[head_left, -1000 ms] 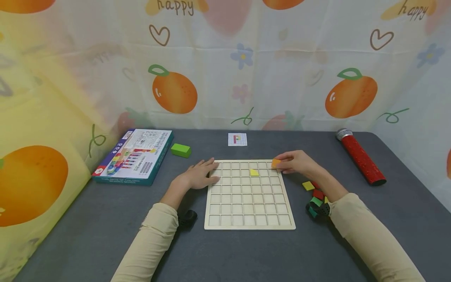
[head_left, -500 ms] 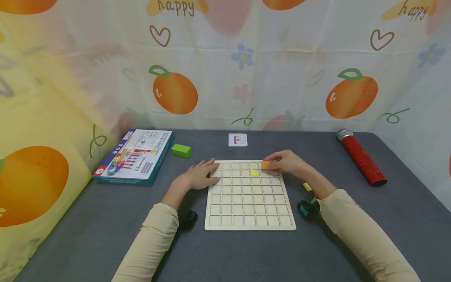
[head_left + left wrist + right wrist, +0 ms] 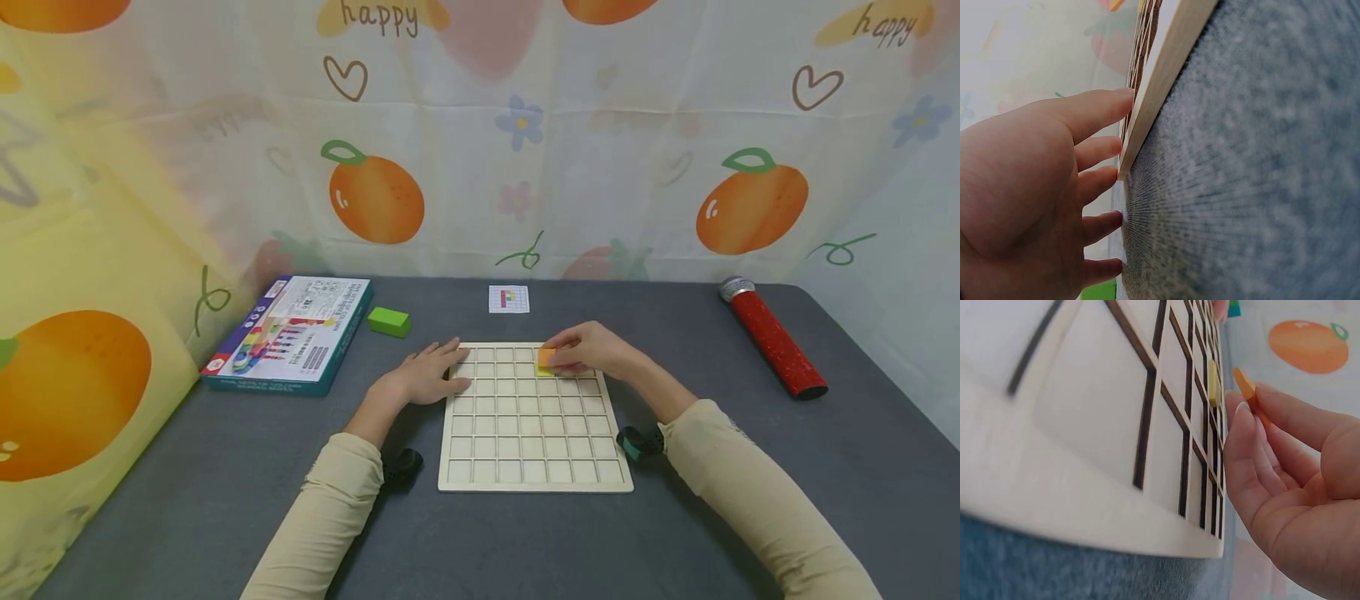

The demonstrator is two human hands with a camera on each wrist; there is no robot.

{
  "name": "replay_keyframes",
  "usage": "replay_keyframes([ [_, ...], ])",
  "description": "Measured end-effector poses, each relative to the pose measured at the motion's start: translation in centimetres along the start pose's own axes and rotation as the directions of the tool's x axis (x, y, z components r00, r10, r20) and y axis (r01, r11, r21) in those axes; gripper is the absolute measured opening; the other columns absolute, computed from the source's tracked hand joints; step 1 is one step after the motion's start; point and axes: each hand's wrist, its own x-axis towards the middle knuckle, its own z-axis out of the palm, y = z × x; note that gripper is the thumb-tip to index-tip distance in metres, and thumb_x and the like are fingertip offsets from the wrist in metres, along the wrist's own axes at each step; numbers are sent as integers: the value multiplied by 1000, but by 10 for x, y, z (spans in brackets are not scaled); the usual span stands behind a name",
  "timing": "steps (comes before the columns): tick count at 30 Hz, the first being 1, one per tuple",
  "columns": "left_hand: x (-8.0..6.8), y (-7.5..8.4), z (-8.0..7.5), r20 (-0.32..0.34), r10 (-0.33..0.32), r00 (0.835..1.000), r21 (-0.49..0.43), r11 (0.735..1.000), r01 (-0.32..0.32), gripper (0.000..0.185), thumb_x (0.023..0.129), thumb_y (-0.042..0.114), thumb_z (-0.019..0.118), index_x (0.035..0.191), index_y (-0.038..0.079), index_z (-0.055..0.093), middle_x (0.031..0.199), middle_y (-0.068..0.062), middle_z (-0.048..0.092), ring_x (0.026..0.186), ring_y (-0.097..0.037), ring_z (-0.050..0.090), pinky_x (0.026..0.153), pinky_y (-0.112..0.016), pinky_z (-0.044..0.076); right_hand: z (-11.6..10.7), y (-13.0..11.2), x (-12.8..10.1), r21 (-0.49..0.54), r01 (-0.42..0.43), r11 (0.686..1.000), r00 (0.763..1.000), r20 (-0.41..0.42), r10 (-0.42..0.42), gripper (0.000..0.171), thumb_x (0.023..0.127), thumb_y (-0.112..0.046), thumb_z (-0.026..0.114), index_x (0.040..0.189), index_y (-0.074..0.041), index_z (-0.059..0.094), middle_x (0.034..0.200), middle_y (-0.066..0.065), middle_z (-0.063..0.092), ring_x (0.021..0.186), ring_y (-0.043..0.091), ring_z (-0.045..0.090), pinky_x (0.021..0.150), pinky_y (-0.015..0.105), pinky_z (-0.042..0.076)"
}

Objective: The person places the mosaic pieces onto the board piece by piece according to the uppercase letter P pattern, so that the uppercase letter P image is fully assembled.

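— What's the right hand (image 3: 592, 350) got?

— An orange tile (image 3: 546, 357), pinched by its edges in thumb and fingertips, low over the grid board (image 3: 534, 442) beside the yellow tile (image 3: 1212, 383).

— Tricky to handle?

— Likely not: small, stiff, light, probably smooth. Edge grip suits it.

— And the left hand (image 3: 423, 375)?

— Flat, fingers straight, against the board's edge on the counter (image 3: 225, 483).

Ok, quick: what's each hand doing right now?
Left hand: open, fingers flat against the wooden grid board edge.
Right hand: pinching an orange tile over the board.
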Motion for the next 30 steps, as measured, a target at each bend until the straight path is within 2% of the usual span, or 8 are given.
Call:
replay_keyframes([
  [9,0,0,0,3,9,1000,3,1000,-9,64,100,40,47,152,12,25,158,-10,12,142,-37,8,109,-60,11,9,-6,5,-11,-51,999,999,3,51,33,90,-5,66,121,4,62,103,14,67,81,20,67,70,31,54],
  [20,0,1,0,-10,16,1000,-1,1000,-16,63,100,39,47,152,11,26,158,-11,13,142,-38,9,108,-61,13,18,-15,12,-9,-85,996,996,27,85,31,89,-4,67,119,5,64,97,14,69,79,18,67,67,29,55],
  [30,0,1,-1,-2,5,1000,10,1000,-5,63,100,39,47,152,11,26,158,-11,13,142,-38,10,108,-61,13,24,-21,15,-92,-87,992,996,-10,86,25,87,-7,70,110,4,68,90,12,70,74,18,67,66,29,55],
])
